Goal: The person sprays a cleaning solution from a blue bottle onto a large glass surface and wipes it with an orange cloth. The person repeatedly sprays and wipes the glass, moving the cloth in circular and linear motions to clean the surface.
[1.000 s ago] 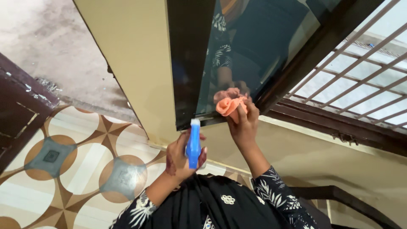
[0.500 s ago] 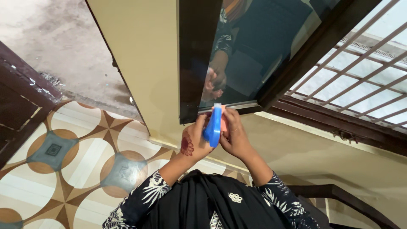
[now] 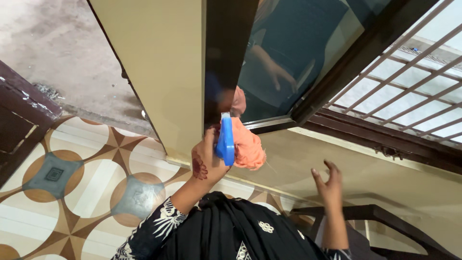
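My left hand [image 3: 208,159] is raised just below the lower corner of a dark-framed glass window pane [image 3: 288,58]. It grips a blue spray bottle [image 3: 225,140] and a bunched orange cloth [image 3: 248,147] together, the cloth hanging to the bottle's right. My right hand [image 3: 328,184] is lower and to the right, open with fingers spread, touching nothing, in front of the beige wall [image 3: 346,168]. The glass reflects my arm and the cloth.
A metal window grille [image 3: 409,96] fills the upper right above a dark wooden sill [image 3: 385,142]. A beige wall column [image 3: 154,72] stands left of the pane. Patterned floor tiles [image 3: 72,178] and rough grey ground [image 3: 53,53] lie at left. A dark curved rail [image 3: 375,212] runs at lower right.
My right hand has let go of the orange cloth and dropped away to the lower right. The cloth now sits in my left hand with the spray bottle, which rose slightly.
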